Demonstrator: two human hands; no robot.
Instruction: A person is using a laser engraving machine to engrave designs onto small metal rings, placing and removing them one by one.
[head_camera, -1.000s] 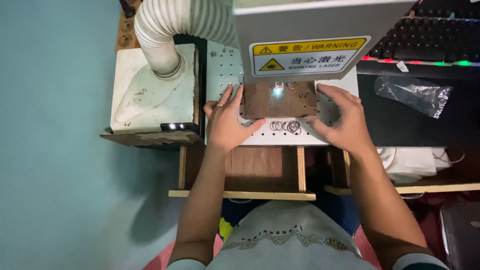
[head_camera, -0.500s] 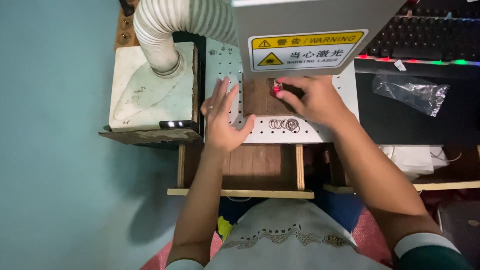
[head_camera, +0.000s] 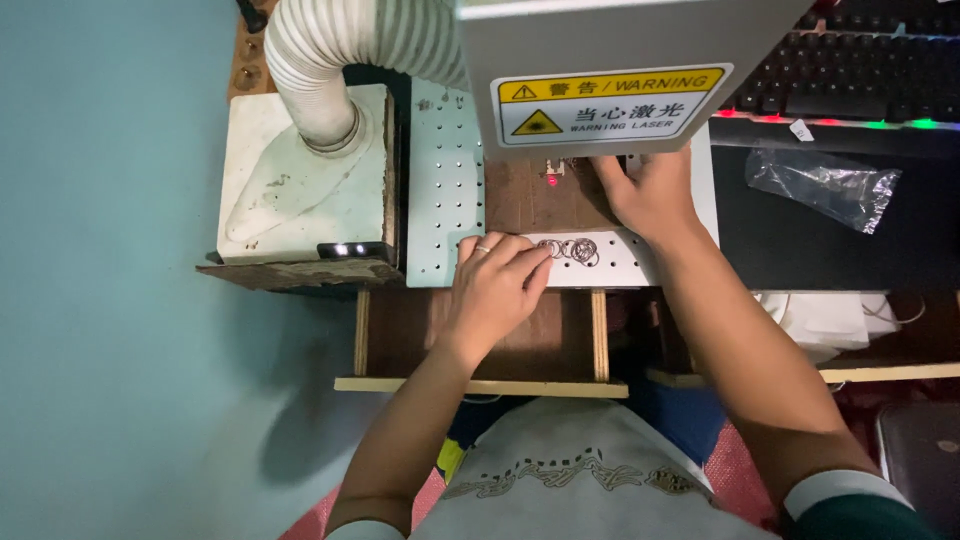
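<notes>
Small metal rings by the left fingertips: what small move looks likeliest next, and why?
Probably the left hand pinches one ring from the cluster of small metal rings on the white perforated work plate. Its fingertips already touch the cluster's edge, while the right hand rests at the brown wooden board under the grey laser head.

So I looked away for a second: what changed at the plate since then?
The left hand left the brown board and came back to the small metal rings, fingers touching them. The right hand slid up under the grey machine head. Board, rings and white hose stayed put.
</notes>
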